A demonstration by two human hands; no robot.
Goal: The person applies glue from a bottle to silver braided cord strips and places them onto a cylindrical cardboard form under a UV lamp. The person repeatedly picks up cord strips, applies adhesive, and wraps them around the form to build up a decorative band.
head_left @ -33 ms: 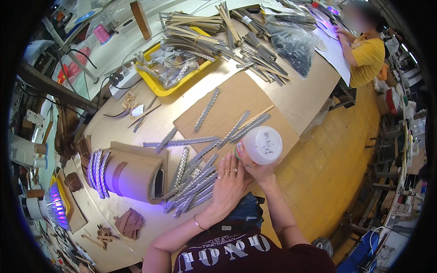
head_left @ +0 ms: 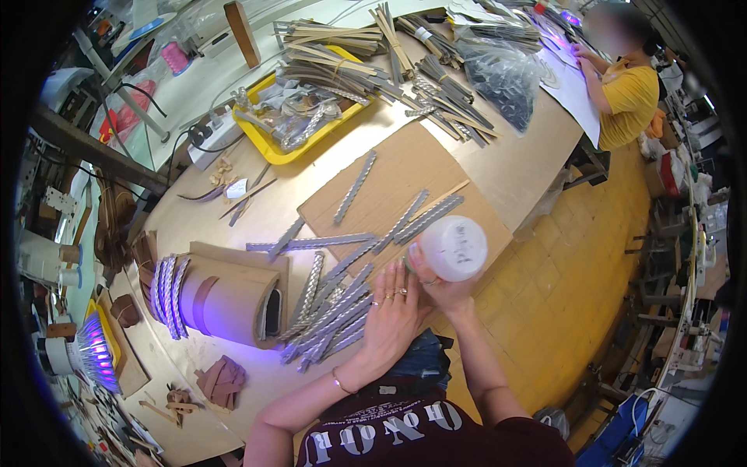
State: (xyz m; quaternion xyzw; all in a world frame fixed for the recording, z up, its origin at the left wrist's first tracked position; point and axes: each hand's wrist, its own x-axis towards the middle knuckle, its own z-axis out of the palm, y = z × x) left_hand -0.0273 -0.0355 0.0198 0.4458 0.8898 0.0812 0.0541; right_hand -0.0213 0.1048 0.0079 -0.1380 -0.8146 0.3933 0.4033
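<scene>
Right hand (head_left: 443,289) grips a white plastic jar (head_left: 456,247) from below, fingers wrapped round it, at the table's near edge over a cardboard sheet (head_left: 405,167). Left hand (head_left: 391,311) lies flat, fingers together, on a pile of grey braided strips (head_left: 331,307). Yellow tray (head_left: 282,149) w/ clear bags sits further back; brown cardboard roll (head_left: 226,300) to the left.

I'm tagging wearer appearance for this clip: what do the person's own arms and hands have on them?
Both forearms are bare. The left hand wears several thin rings on its fingers, and a slim bracelet circles the left wrist. The right hand shows no jewellery that I can make out. Short dark maroon sleeves end at the upper arms.
</scene>
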